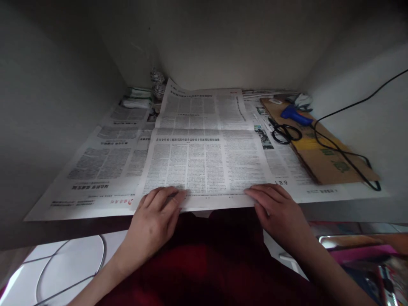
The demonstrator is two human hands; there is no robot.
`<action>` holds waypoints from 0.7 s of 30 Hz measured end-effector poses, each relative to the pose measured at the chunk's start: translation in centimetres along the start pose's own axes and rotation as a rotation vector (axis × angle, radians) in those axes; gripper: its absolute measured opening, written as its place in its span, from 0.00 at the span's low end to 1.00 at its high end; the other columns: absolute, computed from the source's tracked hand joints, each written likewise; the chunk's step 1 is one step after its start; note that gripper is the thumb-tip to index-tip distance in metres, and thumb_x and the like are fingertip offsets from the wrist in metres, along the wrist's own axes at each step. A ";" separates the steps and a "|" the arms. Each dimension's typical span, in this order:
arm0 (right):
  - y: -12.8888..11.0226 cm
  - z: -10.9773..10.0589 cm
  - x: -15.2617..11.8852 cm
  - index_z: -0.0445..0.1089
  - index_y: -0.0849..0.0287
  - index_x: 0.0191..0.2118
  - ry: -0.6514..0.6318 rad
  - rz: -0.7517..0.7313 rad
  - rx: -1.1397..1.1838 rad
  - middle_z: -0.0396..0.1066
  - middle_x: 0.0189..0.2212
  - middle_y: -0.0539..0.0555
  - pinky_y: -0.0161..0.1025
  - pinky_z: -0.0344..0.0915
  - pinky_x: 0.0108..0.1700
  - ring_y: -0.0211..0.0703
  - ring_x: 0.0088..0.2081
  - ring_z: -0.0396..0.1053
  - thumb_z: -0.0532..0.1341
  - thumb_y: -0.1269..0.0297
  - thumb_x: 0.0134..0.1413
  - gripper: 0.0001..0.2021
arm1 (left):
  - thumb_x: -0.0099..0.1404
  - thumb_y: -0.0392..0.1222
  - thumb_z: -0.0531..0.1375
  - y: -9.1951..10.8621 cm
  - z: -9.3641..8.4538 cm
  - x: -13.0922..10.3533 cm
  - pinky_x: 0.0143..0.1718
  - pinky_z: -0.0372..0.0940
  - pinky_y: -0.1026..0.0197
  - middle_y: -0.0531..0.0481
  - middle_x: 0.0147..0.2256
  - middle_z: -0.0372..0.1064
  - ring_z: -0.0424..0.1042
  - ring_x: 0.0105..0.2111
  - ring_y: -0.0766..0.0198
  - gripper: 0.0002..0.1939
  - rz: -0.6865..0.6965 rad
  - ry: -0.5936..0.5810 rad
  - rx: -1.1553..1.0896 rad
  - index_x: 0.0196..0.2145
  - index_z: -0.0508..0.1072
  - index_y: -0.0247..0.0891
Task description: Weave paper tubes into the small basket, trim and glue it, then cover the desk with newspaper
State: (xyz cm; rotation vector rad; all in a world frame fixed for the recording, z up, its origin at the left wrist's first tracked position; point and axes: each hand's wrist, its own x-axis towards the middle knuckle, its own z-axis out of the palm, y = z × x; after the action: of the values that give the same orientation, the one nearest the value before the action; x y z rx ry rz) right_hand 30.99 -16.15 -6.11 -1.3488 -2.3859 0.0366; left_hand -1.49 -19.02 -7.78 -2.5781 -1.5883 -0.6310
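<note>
A printed newspaper sheet (204,161) lies in front of me, with a crease across it and its far part rising toward the back wall. At the left of its near edge, my left hand (156,216) has its fingers on top and its thumb by the edge, closed on the paper. My right hand (277,208) grips the same edge farther right in a similar way, fingertips on the print. Whether the thumbs reach under the paper is partly hidden. Beneath this sheet, more newspaper (98,170) covers the table surface.
On the right lie black-handled scissors (286,133) and a blue glue gun (296,115) with a black cord, on flattened cardboard (331,157). A bumpy grey-white object (157,83) and a folded stack (137,98) stand at the back left. Walls enclose the back and both sides.
</note>
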 end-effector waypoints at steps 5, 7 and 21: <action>-1.2 -0.2 1.5 0.72 0.57 0.49 -0.060 -0.028 0.008 0.75 0.43 0.55 0.49 0.66 0.48 0.49 0.46 0.68 0.54 0.75 0.56 0.18 | 0.64 0.32 0.57 0.7 -0.9 1.3 0.44 0.70 0.44 0.42 0.48 0.68 0.67 0.46 0.50 0.20 -0.002 -0.046 0.042 0.52 0.71 0.44; -2.1 0.0 2.4 0.72 0.57 0.48 -0.109 -0.053 0.034 0.74 0.42 0.54 0.48 0.65 0.47 0.50 0.45 0.67 0.54 0.76 0.55 0.17 | 0.64 0.31 0.56 1.1 -1.0 1.9 0.44 0.70 0.45 0.42 0.47 0.68 0.67 0.45 0.50 0.18 -0.003 -0.061 0.046 0.51 0.72 0.43; -5.7 1.4 6.7 0.72 0.58 0.40 -0.258 -0.154 0.078 0.72 0.32 0.53 0.41 0.62 0.42 0.44 0.39 0.65 0.58 0.74 0.58 0.08 | 0.65 0.32 0.56 1.7 -0.3 5.0 0.33 0.68 0.55 0.48 0.35 0.73 0.71 0.36 0.56 0.09 0.007 -0.080 0.010 0.39 0.74 0.40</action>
State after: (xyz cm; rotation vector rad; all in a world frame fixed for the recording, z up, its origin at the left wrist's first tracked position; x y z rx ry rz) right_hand 22.78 -13.40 -4.03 -1.1821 -2.6647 0.2727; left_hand 1.88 -15.68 -5.41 -2.6320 -1.6001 -0.5251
